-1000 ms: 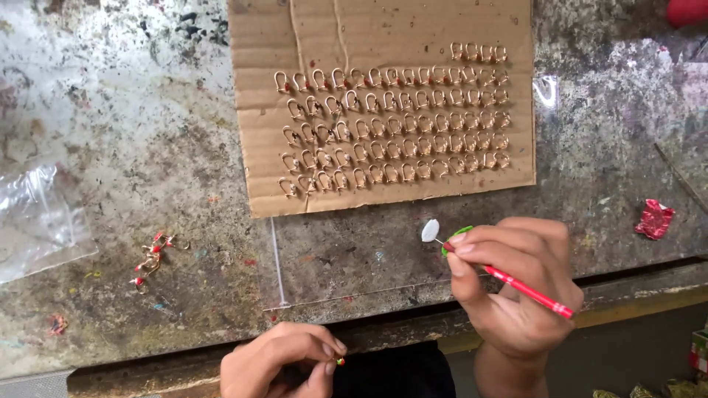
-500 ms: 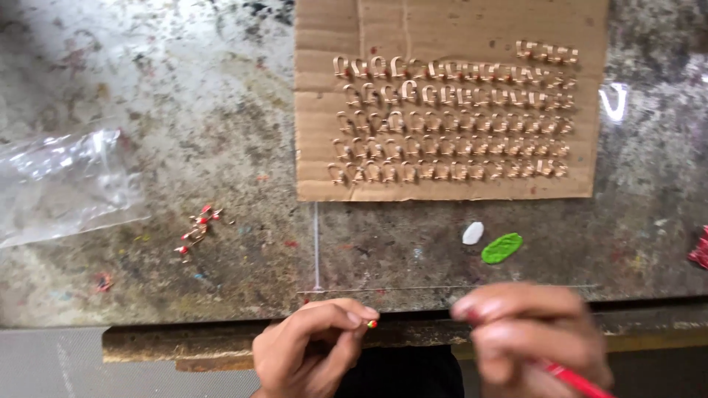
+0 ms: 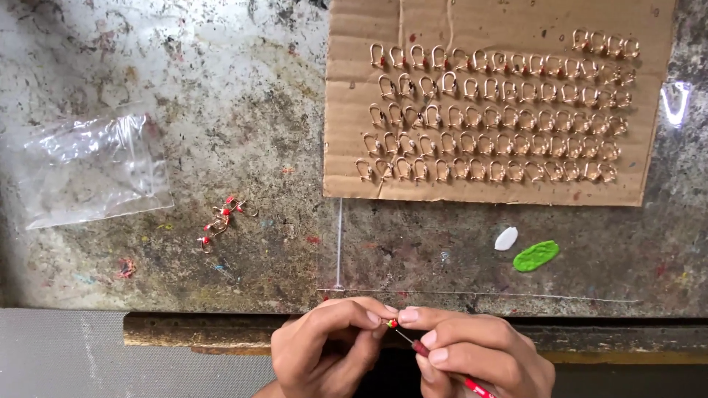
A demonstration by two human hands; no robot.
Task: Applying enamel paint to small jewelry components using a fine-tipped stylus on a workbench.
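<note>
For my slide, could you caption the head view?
Both hands dab a tiny hook with a red tool below a hook-filled cardboard.

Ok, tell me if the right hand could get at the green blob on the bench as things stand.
Probably yes: the green blob lies in the open just beyond the right hand, nothing between, though that hand holds a red tool.

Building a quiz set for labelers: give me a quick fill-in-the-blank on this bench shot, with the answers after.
1. The rows of gold hooks lie on a sheet of ____.
2. The right hand holds a thin ____ tool.
3. Beside the white blob lies a ____ blob.
4. The clear plastic bag lies to the ____ of the loose red-dotted hooks.

Answers: cardboard; red; green; left
</note>
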